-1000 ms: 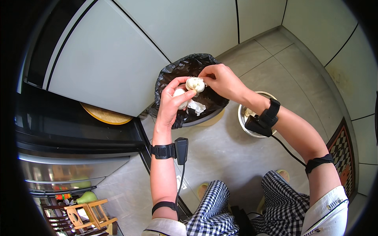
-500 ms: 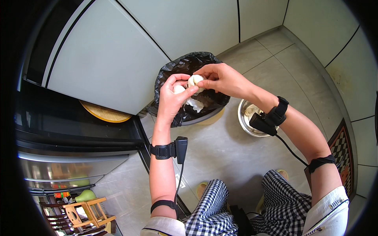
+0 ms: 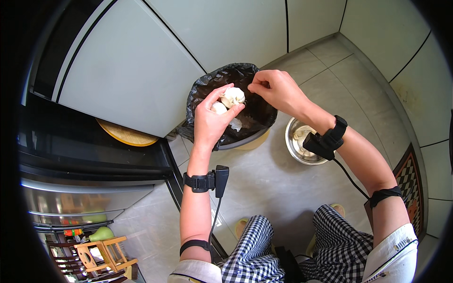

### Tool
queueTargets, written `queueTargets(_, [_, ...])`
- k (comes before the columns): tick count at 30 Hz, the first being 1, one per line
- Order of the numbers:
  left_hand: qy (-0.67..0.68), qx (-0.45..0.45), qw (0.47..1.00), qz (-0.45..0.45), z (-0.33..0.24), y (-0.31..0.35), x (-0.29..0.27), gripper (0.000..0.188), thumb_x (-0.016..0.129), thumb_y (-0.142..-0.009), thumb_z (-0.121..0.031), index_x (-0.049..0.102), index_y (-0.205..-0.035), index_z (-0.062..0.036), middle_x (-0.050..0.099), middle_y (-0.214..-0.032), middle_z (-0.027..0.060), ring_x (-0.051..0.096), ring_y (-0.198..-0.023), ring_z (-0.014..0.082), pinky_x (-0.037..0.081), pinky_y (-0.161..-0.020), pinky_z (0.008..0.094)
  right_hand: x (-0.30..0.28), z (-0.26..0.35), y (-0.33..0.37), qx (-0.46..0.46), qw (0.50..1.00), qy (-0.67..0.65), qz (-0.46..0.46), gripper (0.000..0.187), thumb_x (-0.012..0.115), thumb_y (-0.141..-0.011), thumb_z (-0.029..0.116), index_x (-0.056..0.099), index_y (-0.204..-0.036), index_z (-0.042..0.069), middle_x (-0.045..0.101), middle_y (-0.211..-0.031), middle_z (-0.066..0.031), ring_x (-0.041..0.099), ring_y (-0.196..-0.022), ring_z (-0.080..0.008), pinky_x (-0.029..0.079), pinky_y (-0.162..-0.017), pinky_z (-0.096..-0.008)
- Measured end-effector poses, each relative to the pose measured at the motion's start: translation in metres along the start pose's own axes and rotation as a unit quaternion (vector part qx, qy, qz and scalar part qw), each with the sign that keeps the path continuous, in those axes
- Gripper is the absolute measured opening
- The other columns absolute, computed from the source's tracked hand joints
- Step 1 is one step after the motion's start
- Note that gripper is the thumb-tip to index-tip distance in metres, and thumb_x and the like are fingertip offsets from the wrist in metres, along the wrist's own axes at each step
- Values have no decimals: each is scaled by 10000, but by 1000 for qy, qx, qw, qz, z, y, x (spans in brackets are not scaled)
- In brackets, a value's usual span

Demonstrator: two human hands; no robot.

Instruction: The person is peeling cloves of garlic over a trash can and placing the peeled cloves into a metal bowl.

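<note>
Two white garlic bulbs sit in my left hand [image 3: 206, 120], whose fingers curl round them. The upper garlic bulb [image 3: 233, 97] lies between thumb and fingertips with its papery skin partly off; the lower garlic bulb [image 3: 218, 108] rests against the palm. My right hand [image 3: 279, 90] is a little to the right, apart from the garlic, thumb and forefinger pinched together. What that pinch holds, if anything, is too small to make out. Both hands are over a trash bin [image 3: 257, 142] lined with a black bag [image 3: 196, 92]. A scrap of white garlic skin [image 3: 236, 124] shows inside the bag.
On the tiled floor right of the bin stands a steel bowl [image 3: 291, 149] with pale pieces, probably garlic cloves [image 3: 302, 136], partly hidden by my right wrist strap. Pale cabinets [image 3: 132, 70] border the bin. A small wooden chair [image 3: 106, 254] is at lower left.
My right hand has come off the upper garlic bulb and moved right, its fingers pinched. My left hand keeps both bulbs, with the upper one now more exposed.
</note>
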State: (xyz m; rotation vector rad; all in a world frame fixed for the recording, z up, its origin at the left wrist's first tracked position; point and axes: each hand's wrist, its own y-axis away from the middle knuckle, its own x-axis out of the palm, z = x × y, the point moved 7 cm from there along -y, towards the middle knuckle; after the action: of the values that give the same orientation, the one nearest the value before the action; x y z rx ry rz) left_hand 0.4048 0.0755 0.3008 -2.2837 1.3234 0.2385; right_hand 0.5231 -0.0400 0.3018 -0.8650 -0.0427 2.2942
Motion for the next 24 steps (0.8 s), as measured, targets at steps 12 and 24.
queueTargets(12, [-160,-43,986,4,-2,3,3,335,796,-685,-103,634,-966,-21,677,-861,41,613,-773,93,507,-713,255,19,10,7,-8,989,-135,58,276,715,-766,111,664,-1001,-24,692,-827,-110,643,-755,-173,499,-708,-300])
queueTargets(24, [-155,-18,986,60,-3,6,8,384,836,-632,-148,654,-960,-65,696,-843,69,668,-752,184,517,-701,304,21,-10,-5,43,993,-102,32,128,656,-807,70,696,-851,-44,685,-730,-94,644,-694,-181,510,-679,-310])
